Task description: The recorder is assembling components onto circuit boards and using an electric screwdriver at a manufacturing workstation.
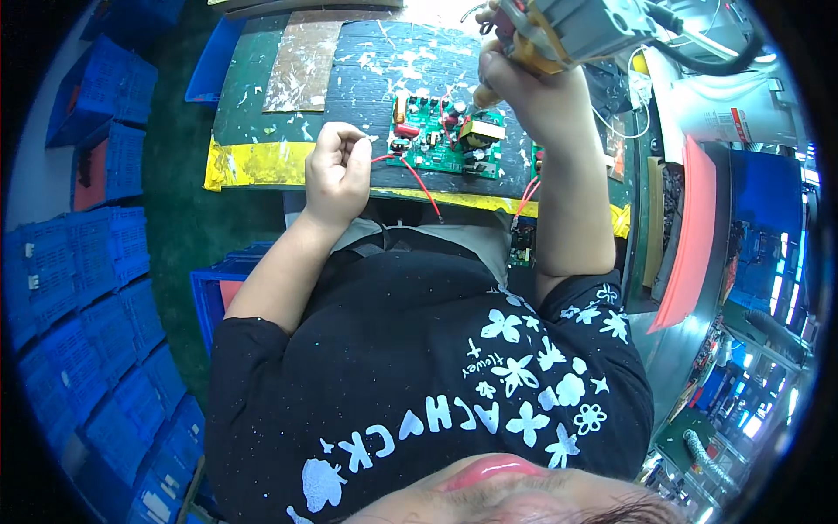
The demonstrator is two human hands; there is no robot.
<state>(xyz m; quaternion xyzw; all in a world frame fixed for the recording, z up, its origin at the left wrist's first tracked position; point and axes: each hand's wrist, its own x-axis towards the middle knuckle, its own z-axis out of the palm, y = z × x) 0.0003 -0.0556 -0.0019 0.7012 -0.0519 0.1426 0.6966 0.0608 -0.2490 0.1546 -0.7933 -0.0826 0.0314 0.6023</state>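
Note:
A green circuit board [448, 161] lies on the dark work surface in front of me, carrying capacitors, a yellow-topped transformer [483, 131] and other parts. My left hand [339, 166] is closed beside the board's left edge, fingers curled; whatever it may hold is hidden. From that edge a red wire [421, 185] runs toward my lap. My right hand [524, 87] is wrapped round a grey glue gun [594, 31] with a corded back end, raised over the board's far right. Its pale nozzle [485, 96] points down near the transformer, and I cannot tell if it touches.
Yellow tape [262, 164] lines the bench's near edge, and white spots cover the bench top. At the right is part of another board with red wires [529, 194]. Blue crates [65, 253] are stacked along the left. The gun's black cable [720, 65] loops at upper right.

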